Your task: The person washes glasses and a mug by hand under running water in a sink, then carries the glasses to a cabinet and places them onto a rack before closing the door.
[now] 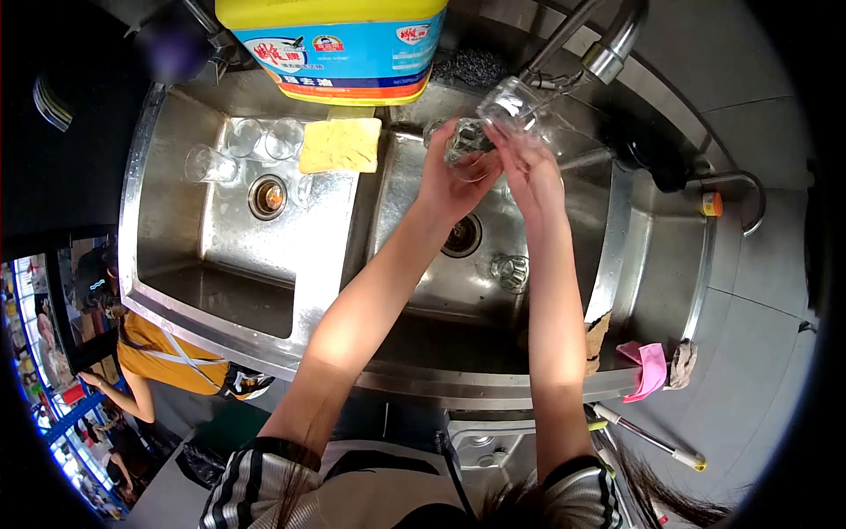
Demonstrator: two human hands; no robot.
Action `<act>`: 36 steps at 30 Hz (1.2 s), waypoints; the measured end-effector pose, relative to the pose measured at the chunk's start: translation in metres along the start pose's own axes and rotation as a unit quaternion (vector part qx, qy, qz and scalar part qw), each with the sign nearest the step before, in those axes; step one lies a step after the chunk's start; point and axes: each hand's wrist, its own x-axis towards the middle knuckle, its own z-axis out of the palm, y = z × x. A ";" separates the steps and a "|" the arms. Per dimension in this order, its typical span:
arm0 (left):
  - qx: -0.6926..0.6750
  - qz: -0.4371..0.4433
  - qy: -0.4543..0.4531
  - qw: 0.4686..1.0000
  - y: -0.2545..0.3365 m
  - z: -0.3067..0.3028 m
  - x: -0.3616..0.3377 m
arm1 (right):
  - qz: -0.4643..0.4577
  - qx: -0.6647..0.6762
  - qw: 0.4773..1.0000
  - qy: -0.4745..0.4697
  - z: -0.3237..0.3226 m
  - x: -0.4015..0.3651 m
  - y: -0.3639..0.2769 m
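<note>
My left hand (460,181) is closed around a clear drinking glass (467,139) over the right sink basin. Beside it, my right hand (532,167) has its fingers at a second clear glass (508,100), just below the faucet (606,60). Water splashes around this glass and blurs the right fingertips. Another glass (509,273) lies in the right basin (432,273) near the drain. In the left basin (238,225) are several clear glasses (210,165), one of them on its side. A yellow sponge (340,146) rests on the divider side of that basin.
A large yellow detergent jug (339,57) with a blue label stands behind the basins. A pink cloth (649,370) hangs over the front right edge. A small orange-labelled container (711,204) sits at the right rim. Another person in orange (167,357) is at the left.
</note>
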 end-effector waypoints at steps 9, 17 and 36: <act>-0.006 -0.035 0.065 0.997 -0.007 -0.020 -0.008 | 0.078 0.059 0.994 -0.047 0.029 0.026 0.004; -0.021 -0.030 0.105 0.994 -0.005 -0.027 -0.018 | 0.036 -0.127 0.990 -0.051 0.032 0.034 -0.016; -0.029 -0.033 0.143 0.989 -0.005 -0.036 -0.122 | 0.191 -0.184 0.940 -0.215 0.002 0.015 -0.014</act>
